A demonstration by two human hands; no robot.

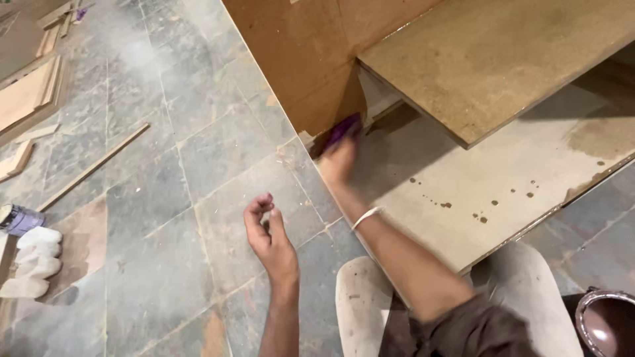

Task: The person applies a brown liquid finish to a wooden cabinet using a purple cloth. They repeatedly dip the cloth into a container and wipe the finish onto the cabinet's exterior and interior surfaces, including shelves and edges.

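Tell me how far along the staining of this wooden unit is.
Done: the upright side panel looks evenly brown. In hand: the right hand presses a purple cloth into the corner under the shelf; the left hand hangs empty over the tiled floor. Left: the pale base board shows only drips and patches of brown.

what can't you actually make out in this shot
- Purple pad, head view: mostly covered by the right hand and motion-blurred, so its material and the grip are unclear.
- Corner under the wooden shelf: in shadow; the rubbed surface is hidden.
- Round tin: cut off by the bottom-right edge.
- Small can: cut off by the left edge.
- Left hand: curled and held above the floor; nothing shows in it.
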